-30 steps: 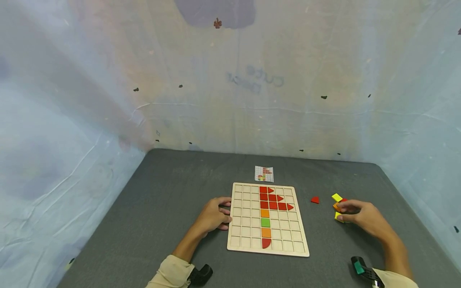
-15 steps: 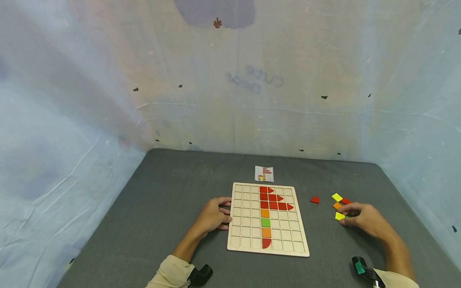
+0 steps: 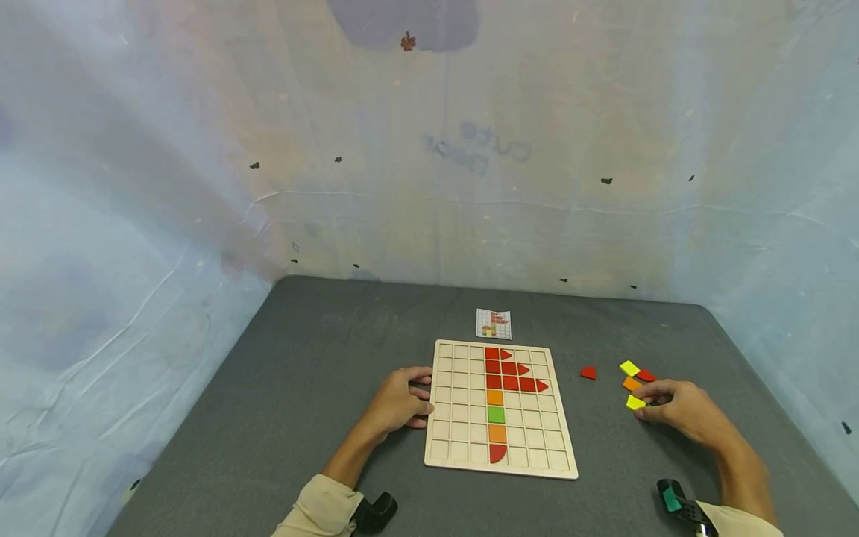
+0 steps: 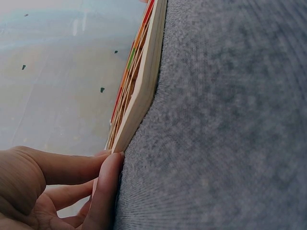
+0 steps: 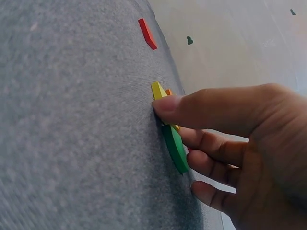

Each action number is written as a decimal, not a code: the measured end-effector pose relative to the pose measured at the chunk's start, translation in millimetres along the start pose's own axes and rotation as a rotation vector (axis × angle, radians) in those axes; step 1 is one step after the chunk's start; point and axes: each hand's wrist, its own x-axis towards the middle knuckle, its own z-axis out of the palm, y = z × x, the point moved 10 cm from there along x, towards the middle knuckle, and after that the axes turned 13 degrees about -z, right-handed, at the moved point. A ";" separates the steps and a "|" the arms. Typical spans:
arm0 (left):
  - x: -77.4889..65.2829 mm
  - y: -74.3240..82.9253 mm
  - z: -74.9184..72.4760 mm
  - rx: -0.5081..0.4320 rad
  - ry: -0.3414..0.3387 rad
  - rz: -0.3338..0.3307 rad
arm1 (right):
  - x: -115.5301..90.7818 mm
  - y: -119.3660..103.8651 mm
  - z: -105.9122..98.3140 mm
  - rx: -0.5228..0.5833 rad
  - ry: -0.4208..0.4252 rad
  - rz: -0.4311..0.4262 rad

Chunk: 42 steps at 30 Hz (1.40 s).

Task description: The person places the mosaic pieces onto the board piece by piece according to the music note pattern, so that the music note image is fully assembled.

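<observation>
A wooden grid board (image 3: 456, 418) lies on the grey table, with red, orange and green tiles forming a column and three pointed rows. My left hand (image 3: 396, 403) rests at its left side; in the left wrist view the thumb and a fingertip touch the board's edge (image 4: 139, 105). To the right of the board, my right hand (image 3: 681, 409) has thumb and index finger bent around a yellow tile (image 3: 635, 403). In the right wrist view, the thumb partly covers that yellow tile (image 5: 156, 90), and a green curved piece (image 5: 175, 146) lies beside the fingers.
Just beyond the right hand lie another yellow tile (image 3: 628, 368), a red piece (image 3: 646, 376) and an orange tile (image 3: 631, 384). A lone red piece (image 3: 588, 373) sits nearer the board. A small printed pattern card (image 3: 493, 324) lies behind the board.
My right thumb has shifted from over the near yellow tile to its near edge, uncovering more of it. The red piece beyond is less hidden. My left hand stays at the board.
</observation>
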 end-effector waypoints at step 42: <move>-0.2 0.5 -0.1 0.000 -0.010 0.008 | 37.7 -89.1 39.3 0.182 0.024 -0.207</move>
